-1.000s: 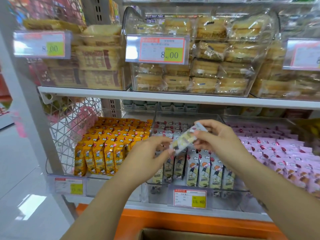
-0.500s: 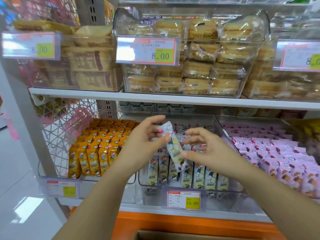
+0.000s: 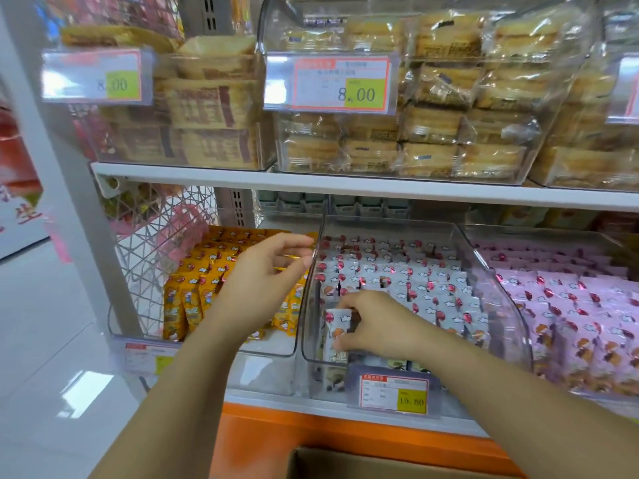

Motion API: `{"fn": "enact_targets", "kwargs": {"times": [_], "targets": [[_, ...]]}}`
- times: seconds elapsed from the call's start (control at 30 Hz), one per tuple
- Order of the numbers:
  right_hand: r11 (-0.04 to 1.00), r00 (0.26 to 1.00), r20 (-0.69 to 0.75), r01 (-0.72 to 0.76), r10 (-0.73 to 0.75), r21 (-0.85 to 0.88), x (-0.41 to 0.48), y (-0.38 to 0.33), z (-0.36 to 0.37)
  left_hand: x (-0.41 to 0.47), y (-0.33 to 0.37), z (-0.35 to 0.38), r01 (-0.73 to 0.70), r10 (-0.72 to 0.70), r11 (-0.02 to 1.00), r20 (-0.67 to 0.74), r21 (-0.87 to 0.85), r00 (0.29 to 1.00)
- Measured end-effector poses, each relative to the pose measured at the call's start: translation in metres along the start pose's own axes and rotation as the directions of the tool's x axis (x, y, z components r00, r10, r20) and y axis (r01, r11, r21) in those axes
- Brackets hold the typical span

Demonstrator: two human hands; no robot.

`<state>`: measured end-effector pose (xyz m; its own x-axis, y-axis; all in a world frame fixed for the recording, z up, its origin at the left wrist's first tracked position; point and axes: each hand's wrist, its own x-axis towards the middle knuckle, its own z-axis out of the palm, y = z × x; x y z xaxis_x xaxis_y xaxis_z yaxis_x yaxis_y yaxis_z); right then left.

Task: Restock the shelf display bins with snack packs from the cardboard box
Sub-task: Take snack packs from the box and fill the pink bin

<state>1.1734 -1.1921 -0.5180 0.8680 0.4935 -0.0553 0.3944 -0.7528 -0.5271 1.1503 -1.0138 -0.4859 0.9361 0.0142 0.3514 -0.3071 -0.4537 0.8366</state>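
My right hand is inside the clear middle bin and holds a white snack pack upright at the bin's front left corner. Rows of matching white packs fill the bin behind it. My left hand hovers above the wall between the orange-pack bin and the middle bin, fingers loosely curled and holding nothing. The rim of the cardboard box shows at the bottom edge, below the shelf.
An orange-pack bin stands at the left and a pink-pack bin at the right. A price tag reading 15.80 hangs on the middle bin's front. An upper shelf carries bins of wrapped cakes.
Both hands held the white pack in front of the bins. My left hand has let go and drawn back left, while my right hand has lowered the pack into the middle bin.
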Motion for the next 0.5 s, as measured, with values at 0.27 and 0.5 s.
{"fn": "enact_targets", "kwargs": {"times": [0.27,0.5], "targets": [[0.999,0.994,-0.110,-0.025,0.027,0.022,0.003,-0.005,0.002,0.003,-0.018,0.012,-0.052,0.024,0.964,0.111,0.260,0.994],[0.985,0.939,-0.325,-0.062,0.113,0.163,-0.034,0.010,-0.055,0.009,0.006,0.027,-0.190,0.100,0.881,0.222,0.433,0.970]]}}
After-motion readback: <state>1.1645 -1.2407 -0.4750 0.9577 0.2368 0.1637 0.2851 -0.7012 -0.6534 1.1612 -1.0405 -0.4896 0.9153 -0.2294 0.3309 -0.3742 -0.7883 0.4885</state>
